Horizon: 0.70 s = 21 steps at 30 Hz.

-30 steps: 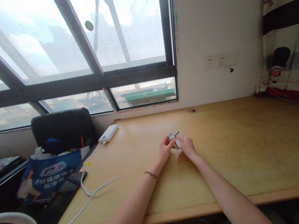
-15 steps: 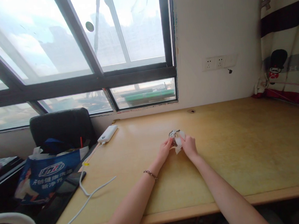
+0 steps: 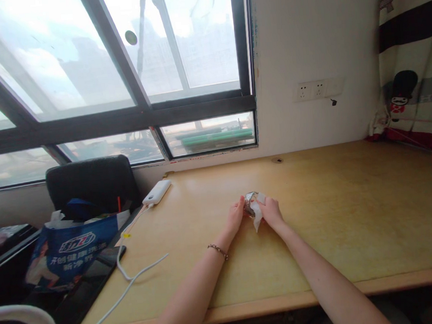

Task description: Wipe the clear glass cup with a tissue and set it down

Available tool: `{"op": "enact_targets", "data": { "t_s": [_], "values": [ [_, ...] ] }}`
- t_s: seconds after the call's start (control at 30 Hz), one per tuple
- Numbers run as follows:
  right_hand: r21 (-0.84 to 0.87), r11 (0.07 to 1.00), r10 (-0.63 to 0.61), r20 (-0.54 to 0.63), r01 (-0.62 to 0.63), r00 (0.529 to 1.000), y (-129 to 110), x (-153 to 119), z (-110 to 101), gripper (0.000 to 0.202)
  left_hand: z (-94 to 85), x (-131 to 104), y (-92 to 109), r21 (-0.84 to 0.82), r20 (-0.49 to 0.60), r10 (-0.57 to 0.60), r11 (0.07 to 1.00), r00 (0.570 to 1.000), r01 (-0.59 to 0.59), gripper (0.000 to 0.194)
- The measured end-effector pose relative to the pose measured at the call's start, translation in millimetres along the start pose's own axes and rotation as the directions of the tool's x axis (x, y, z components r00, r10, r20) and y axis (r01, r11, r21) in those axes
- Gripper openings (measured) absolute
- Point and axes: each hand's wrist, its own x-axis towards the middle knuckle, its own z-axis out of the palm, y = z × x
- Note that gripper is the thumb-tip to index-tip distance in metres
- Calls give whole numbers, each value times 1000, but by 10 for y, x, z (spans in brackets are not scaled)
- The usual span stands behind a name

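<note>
My left hand (image 3: pixel 235 218) grips a small, round, shiny silvery object (image 3: pixel 248 208) from its left side, thumb uppermost. Its exact kind is too small to tell. A white tissue (image 3: pixel 256 215) is pinched in my right hand (image 3: pixel 272 213) and pressed against the object's right side, with one corner hanging down. Both hands are close together above the middle of the wooden table (image 3: pixel 339 212). Fingers hide part of the object and the tissue.
At the table's left edge lies a white power bank (image 3: pixel 157 192) with a white cable (image 3: pixel 135 278) trailing forward. A black chair (image 3: pixel 92 184) holding a blue bag (image 3: pixel 73 248) stands left, near a dark flat panel (image 3: pixel 87 292). Windows and a wall rise behind.
My right hand has shifted the tissue slightly down over the silvery object, and its corner hangs lower. The object has turned a little in my left hand.
</note>
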Motion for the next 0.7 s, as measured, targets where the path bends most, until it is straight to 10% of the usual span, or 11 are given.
{"op": "enact_targets", "data": {
  "t_s": [0.17,0.33,0.5,0.7],
  "values": [
    [73,987,150,-53,-146,987,1,2,-14,46,59,-43,18,5,153,91,996,984,-93,41],
    [448,772,399,210,-451,892,-26,17,-7,51,81,-41,54,-6,212,139,990,967,-141,39],
    [632,562,305,442,-534,844,-77,-17,20,33,59,6,36,-23,187,87,996,978,-84,41],
    [609,665,252,362,-432,897,2,-13,47,18,68,-2,11,-33,236,108,994,966,-103,44]
  ]
}}
